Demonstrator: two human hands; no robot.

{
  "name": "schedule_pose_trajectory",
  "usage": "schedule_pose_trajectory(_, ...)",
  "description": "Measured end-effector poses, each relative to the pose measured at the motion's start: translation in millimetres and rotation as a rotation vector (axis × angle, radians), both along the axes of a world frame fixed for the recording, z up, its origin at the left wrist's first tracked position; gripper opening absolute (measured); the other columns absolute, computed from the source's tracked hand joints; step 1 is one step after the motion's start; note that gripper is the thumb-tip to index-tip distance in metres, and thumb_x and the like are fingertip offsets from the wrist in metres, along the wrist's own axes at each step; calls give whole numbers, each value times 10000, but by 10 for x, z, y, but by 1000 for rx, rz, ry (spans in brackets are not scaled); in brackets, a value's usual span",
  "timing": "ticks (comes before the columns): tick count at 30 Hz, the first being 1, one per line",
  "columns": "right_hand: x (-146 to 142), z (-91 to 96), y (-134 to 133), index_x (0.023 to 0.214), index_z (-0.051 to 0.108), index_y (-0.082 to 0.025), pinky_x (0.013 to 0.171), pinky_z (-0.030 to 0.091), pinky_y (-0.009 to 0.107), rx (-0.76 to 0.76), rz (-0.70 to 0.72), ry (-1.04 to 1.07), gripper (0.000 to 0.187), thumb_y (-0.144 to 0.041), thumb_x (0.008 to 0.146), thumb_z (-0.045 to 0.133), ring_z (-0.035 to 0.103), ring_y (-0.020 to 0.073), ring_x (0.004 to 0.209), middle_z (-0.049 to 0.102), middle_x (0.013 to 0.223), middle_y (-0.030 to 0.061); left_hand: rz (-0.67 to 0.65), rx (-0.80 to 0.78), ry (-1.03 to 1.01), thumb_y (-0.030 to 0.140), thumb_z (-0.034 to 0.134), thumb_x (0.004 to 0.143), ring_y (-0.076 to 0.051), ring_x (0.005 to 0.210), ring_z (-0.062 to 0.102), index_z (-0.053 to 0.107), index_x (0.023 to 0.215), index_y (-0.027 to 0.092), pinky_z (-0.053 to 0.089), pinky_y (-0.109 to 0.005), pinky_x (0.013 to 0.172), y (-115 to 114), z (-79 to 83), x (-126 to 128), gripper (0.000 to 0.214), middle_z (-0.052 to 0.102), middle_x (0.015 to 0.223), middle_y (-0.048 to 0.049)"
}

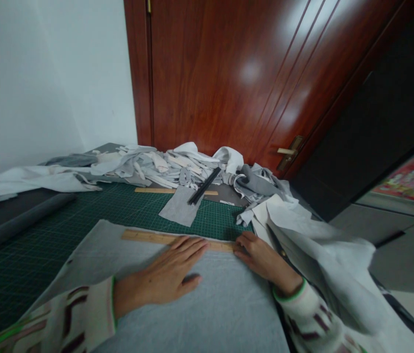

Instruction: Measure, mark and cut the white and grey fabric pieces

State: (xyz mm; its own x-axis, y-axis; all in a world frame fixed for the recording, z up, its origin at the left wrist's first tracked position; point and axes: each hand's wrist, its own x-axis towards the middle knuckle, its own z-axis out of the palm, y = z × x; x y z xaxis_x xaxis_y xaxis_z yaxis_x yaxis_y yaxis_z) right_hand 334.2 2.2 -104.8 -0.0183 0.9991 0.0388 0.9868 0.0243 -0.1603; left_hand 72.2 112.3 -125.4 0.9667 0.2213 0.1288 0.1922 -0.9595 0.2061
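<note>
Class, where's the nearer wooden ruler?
In the head view, near centre, the ruler lies along the cloth's far edge, under the left hand, ending at the right hand.

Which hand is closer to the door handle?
Right. The right hand is at the wooden ruler's right end, below and slightly left of the door handle in the view; the left hand is farther left, fingers across the ruler.

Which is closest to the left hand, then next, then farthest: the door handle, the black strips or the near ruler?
From the left hand, in the head view:
1. Near ruler: partly under the hand.
2. Black strips: ahead, past the ruler.
3. Door handle: far back, right side.
</note>
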Motion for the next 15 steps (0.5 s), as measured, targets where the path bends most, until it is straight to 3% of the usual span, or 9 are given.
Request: schedule_pose_trajectory(15,13,114,-14,966,693,-92,885,539,381,-69,-64,-45,131,-160,911,595,672,262,949,687,1014,145,-14,83,8,411,467,1009,-247,1476,330,315,1542,141,276,-440,1218,28,-38,7,617,356,1605,-121)
